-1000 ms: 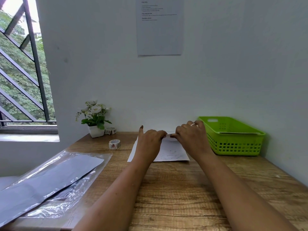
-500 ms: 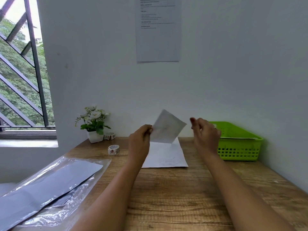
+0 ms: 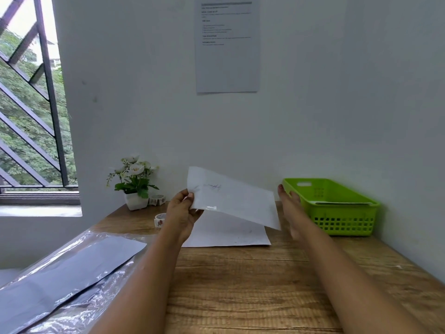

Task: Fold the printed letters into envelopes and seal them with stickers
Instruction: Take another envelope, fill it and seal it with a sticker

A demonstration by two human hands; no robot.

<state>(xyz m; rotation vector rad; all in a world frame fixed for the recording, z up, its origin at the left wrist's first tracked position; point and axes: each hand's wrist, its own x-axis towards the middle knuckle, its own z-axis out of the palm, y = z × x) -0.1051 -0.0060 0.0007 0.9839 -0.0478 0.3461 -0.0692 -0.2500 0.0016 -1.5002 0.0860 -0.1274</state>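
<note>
Envelope (image 3: 236, 198), white, faint scribble on its face, glossy strip at its lower edge: held tilted above the wooden table (image 3: 240, 285), pinched at its left end by the left hand (image 3: 181, 213); right hand (image 3: 292, 213) flat, fingers straight, just beside its right edge, contact not discernible. Nearest, left: clear plastic sleeve (image 3: 60, 280) of dark sheets; next, white sheet (image 3: 228, 235) lying flat, partly hidden by the envelope, and sticker roll (image 3: 160, 220) beside the left wrist. Farthest: green basket (image 3: 344, 220) right, potted flowers (image 3: 134, 182) with second roll (image 3: 157, 199), wall notice (image 3: 227, 56), barred window (image 3: 29, 116).
</note>
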